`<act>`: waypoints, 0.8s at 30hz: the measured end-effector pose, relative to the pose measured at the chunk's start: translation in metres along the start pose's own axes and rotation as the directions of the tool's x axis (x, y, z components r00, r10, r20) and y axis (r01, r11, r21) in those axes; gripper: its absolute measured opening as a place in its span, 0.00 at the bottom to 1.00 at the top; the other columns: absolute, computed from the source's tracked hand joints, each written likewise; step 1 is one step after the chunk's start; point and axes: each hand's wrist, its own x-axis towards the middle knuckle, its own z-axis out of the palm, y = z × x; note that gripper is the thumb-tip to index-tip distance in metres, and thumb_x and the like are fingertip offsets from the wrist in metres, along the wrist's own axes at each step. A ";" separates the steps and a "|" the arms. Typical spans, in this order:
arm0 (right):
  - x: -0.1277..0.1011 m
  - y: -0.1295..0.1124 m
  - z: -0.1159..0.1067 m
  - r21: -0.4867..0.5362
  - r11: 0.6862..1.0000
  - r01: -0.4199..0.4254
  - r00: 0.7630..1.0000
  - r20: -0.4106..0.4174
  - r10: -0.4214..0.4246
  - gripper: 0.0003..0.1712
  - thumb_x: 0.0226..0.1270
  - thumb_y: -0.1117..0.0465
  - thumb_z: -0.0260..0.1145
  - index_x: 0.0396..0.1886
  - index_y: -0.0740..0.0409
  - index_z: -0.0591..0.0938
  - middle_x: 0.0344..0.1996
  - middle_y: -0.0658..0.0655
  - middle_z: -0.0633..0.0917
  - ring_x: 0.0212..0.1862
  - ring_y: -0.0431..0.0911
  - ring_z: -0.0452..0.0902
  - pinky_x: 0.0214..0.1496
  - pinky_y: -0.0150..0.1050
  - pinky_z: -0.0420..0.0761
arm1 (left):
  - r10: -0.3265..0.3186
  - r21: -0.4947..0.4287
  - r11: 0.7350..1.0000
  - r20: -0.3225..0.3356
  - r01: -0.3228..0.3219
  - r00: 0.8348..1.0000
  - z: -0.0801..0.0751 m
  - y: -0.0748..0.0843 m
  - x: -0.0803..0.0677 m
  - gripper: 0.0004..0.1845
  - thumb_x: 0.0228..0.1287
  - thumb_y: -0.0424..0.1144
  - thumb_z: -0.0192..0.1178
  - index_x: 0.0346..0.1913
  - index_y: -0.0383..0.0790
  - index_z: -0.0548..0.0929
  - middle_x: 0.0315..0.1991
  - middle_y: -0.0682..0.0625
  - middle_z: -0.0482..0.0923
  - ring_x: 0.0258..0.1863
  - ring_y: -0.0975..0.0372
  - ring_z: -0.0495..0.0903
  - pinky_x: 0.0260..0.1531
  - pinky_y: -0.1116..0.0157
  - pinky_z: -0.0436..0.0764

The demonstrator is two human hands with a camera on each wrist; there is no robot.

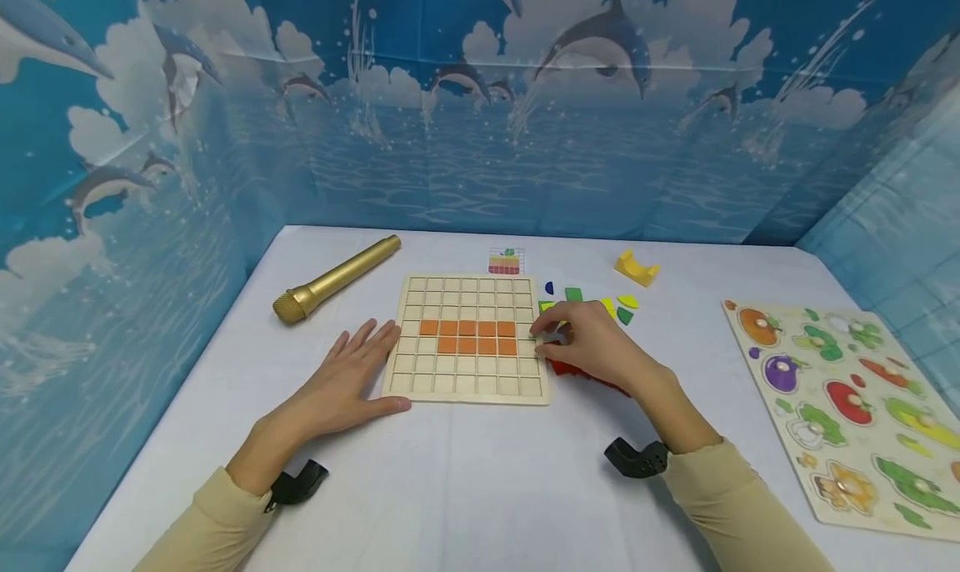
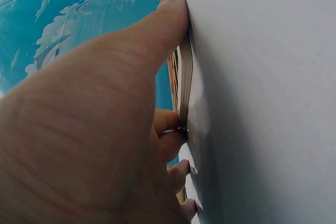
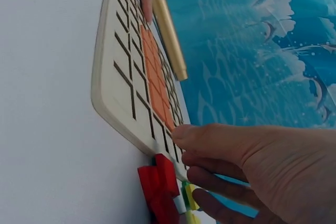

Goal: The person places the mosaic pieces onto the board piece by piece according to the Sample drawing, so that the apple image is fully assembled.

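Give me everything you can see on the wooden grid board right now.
The wooden grid board is a pale, square tray that looks like plywood, cut into rows of small square cells. It lies flat on the white table. Orange square tiles fill two adjoining rows near its middle, five above and four below; the other cells look bare. The left hand rests flat against its left edge, thumb at the near corner. The right hand touches its right edge, beside red pieces.

Both forearms are covered by long beige fabric sleeves (image 1: pixel 217 522) ending at the wrists. A black moulded plastic camera mount (image 1: pixel 297 484) sits at the left cuff, at 7 o'clock in the head view; a matching black mount (image 1: pixel 636 459) at the right, at 5 o'clock.
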 end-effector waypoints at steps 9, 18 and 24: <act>-0.004 0.007 -0.009 -0.035 0.998 -0.055 0.994 0.096 0.058 0.18 0.60 0.58 0.83 0.50 0.50 0.91 0.40 0.51 0.87 0.39 0.48 0.77 0.41 0.39 0.80 | 0.001 0.004 1.000 0.003 -0.001 1.000 0.000 -0.001 0.000 0.59 0.64 0.68 0.67 0.86 0.40 0.52 0.87 0.46 0.48 0.87 0.46 0.41 0.83 0.40 0.41; -0.002 0.014 -0.006 -0.042 0.999 -0.012 0.996 0.083 0.016 0.17 0.61 0.60 0.81 0.51 0.51 0.91 0.40 0.48 0.87 0.43 0.47 0.78 0.46 0.39 0.82 | -0.003 -0.003 1.000 0.005 0.003 1.000 -0.001 -0.002 -0.001 0.59 0.64 0.68 0.67 0.86 0.40 0.52 0.87 0.46 0.48 0.87 0.46 0.41 0.83 0.40 0.40; -0.002 0.013 -0.003 -0.077 0.997 0.009 0.999 0.047 -0.006 0.19 0.59 0.60 0.82 0.50 0.52 0.91 0.37 0.48 0.86 0.39 0.46 0.77 0.41 0.38 0.81 | 0.005 -0.007 1.000 0.005 -0.005 1.000 -0.001 -0.002 -0.001 0.59 0.64 0.68 0.67 0.86 0.40 0.51 0.87 0.46 0.48 0.87 0.46 0.41 0.83 0.40 0.40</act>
